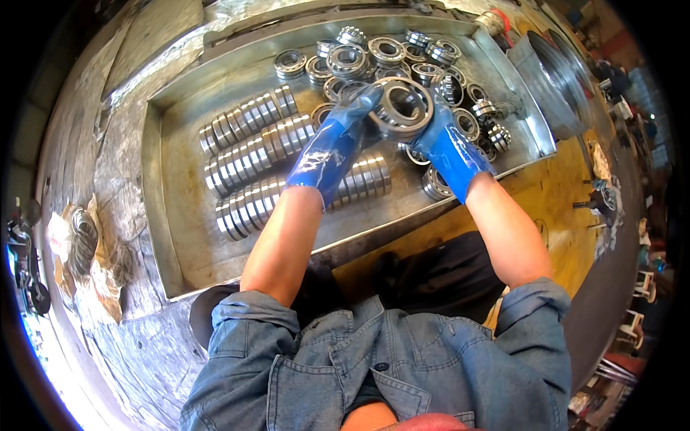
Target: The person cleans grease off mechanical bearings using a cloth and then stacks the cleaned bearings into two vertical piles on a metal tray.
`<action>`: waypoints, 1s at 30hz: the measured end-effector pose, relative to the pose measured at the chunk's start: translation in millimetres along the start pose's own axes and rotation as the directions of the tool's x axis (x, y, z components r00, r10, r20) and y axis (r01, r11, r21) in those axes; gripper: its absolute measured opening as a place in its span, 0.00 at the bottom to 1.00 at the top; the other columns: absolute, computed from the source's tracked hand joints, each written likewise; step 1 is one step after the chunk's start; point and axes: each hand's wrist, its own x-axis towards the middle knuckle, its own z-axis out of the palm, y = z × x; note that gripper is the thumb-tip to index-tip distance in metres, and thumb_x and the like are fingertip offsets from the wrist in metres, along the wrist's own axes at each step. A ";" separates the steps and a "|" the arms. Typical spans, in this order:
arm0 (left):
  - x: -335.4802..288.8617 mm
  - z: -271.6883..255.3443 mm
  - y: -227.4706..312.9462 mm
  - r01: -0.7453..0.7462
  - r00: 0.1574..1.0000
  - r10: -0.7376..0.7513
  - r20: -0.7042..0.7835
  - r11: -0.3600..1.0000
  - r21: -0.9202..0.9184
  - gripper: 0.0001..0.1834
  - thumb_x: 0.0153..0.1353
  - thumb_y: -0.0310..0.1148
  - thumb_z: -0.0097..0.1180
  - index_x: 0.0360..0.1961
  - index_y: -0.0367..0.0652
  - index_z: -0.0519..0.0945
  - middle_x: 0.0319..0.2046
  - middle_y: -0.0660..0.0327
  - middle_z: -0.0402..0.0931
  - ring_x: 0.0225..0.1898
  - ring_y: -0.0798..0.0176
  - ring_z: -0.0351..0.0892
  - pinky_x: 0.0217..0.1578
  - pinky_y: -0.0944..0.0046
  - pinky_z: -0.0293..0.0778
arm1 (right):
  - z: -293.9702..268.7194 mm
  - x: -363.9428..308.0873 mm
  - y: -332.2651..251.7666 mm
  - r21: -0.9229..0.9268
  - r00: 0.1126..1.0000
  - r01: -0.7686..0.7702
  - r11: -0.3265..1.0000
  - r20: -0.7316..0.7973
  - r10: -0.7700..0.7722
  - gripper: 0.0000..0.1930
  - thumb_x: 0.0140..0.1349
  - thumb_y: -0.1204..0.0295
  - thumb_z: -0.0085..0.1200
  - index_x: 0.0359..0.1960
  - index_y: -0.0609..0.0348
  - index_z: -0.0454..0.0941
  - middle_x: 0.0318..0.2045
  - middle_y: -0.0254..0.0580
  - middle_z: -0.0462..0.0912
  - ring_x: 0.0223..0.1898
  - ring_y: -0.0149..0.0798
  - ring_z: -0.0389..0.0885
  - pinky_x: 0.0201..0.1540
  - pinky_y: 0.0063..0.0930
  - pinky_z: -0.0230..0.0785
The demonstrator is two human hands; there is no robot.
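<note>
Both my hands wear blue rubber gloves and hold one large roller bearing point(401, 108) between them, raised over the metal tray point(164, 215). My left hand point(353, 118) grips its left side, and my right hand point(442, 133) its right side; some fingertips are hidden behind the ring. Beyond and around it lies a loose pile of bearings point(348, 60), some flat, some tilted, several with their rollers showing. Left of my left forearm, shiny bearing rings point(251, 159) stand on edge in three long rows. My left glove and wrist cover part of these rows.
The tray's raised walls surround the bearings. A round metal tub point(550, 82) stands right of the tray. Crumpled brown paper with dark rings point(84, 237) lies on the sheet-covered surface at left. Yellowish flooring point(543, 194) shows at right, with stools point(636, 327) farther off.
</note>
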 end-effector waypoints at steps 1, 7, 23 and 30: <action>-3.3 -2.9 -0.7 0.000 1.000 0.000 -0.002 1.000 0.001 0.28 0.70 0.49 0.61 0.65 0.45 0.76 0.60 0.60 0.79 0.54 0.63 0.82 0.54 0.58 0.80 | 5.9 -1.4 3.6 -0.066 0.999 0.044 0.997 0.021 -0.043 0.27 0.78 0.49 0.39 0.59 0.58 0.79 0.55 0.51 0.84 0.55 0.53 0.83 0.60 0.62 0.77; 30.5 -28.1 -26.5 0.027 0.995 -0.041 -0.087 0.987 -0.157 0.26 0.69 0.49 0.63 0.61 0.44 0.79 0.52 0.58 0.84 0.49 0.63 0.84 0.48 0.59 0.81 | -0.5 -19.2 6.1 -0.556 0.910 0.334 0.761 0.402 -0.106 0.31 0.70 0.54 0.60 0.67 0.61 0.74 0.62 0.46 0.80 0.63 0.41 0.78 0.66 0.36 0.71; 33.5 -111.0 -30.0 0.106 0.987 -0.037 -0.159 0.884 0.454 0.34 0.69 0.49 0.62 0.68 0.37 0.73 0.58 0.53 0.81 0.56 0.58 0.82 0.59 0.58 0.78 | 18.6 -38.4 -0.7 -0.953 0.960 0.153 -0.260 0.206 -0.191 0.28 0.63 0.51 0.65 0.62 0.49 0.81 0.63 0.51 0.79 0.61 0.47 0.80 0.65 0.34 0.72; 52.0 -77.8 -71.2 -0.071 0.988 -0.112 0.102 0.253 0.965 0.46 0.59 0.50 0.73 0.72 0.40 0.68 0.66 0.45 0.75 0.64 0.49 0.77 0.66 0.55 0.73 | -136.3 33.1 31.7 -0.980 0.982 0.157 -0.125 0.169 -0.087 0.21 0.72 0.61 0.55 0.62 0.56 0.79 0.57 0.47 0.83 0.59 0.42 0.80 0.62 0.31 0.72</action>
